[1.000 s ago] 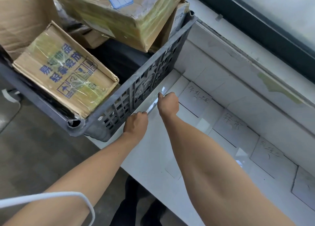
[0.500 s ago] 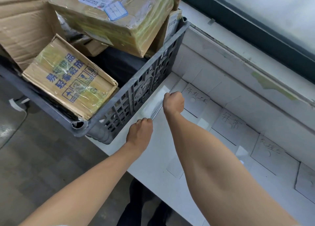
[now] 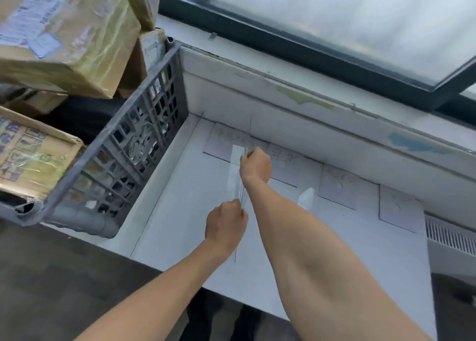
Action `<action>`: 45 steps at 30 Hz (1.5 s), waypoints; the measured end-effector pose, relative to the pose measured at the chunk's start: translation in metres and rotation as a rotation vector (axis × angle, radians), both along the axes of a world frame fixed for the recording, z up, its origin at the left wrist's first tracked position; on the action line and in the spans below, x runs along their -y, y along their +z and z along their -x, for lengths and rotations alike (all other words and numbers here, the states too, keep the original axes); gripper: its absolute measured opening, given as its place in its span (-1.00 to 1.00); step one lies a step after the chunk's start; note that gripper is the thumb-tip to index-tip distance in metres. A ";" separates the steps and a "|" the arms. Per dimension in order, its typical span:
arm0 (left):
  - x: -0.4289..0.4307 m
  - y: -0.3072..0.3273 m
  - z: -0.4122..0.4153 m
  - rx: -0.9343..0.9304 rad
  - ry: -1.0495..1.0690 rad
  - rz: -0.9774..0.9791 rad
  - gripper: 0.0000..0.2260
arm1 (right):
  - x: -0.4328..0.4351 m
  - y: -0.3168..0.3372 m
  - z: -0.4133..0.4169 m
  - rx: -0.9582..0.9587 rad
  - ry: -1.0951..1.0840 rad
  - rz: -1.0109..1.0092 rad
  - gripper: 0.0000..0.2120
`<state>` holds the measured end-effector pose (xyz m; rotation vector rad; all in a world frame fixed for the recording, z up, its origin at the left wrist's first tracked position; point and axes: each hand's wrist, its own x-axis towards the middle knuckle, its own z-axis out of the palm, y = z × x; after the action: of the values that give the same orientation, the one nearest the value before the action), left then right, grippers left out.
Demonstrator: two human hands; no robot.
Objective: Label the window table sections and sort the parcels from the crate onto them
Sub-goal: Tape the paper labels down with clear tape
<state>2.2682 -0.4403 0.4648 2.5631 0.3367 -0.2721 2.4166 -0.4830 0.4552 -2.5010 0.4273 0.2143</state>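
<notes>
A strip of clear tape (image 3: 238,172) is stretched between my two fists above the white window table (image 3: 180,212). My right hand (image 3: 255,166) pinches its far end over the first paper label (image 3: 224,142). My left hand (image 3: 226,224) pinches the near end. Three more handwritten paper labels lie in a row to the right, the nearest one (image 3: 288,164) beside my right hand. The grey plastic crate (image 3: 144,145) sits at the left, piled with cardboard parcels, among them a large taped box (image 3: 64,36) and a box with blue print (image 3: 31,155).
The window frame (image 3: 309,52) and a white sill (image 3: 296,83) run along the far side of the table. A vent grille (image 3: 450,237) lies at the right end. Dark floor (image 3: 64,276) borders the near table edge.
Both hands have moved right, away from the crate's wall, carrying the tape strip out over the table to the first label. The view has swung right and up toward the window.
</notes>
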 end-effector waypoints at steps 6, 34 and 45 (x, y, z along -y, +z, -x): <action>0.086 0.006 -0.002 -0.044 -0.053 0.130 -0.81 | 0.104 0.002 0.005 -0.006 -0.077 0.017 -0.91; 0.353 -0.018 0.009 -0.185 -0.317 0.124 -0.91 | 0.399 -0.038 0.051 -0.048 -0.346 0.046 -0.87; 0.403 -0.040 -0.005 -0.221 -0.281 0.084 -0.93 | 0.443 -0.067 0.035 -0.051 -0.325 0.049 -0.88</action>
<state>2.2730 -0.8435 0.4250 2.4975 0.0401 -0.6615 2.3817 -0.9261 0.3884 -2.4331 0.8591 0.1397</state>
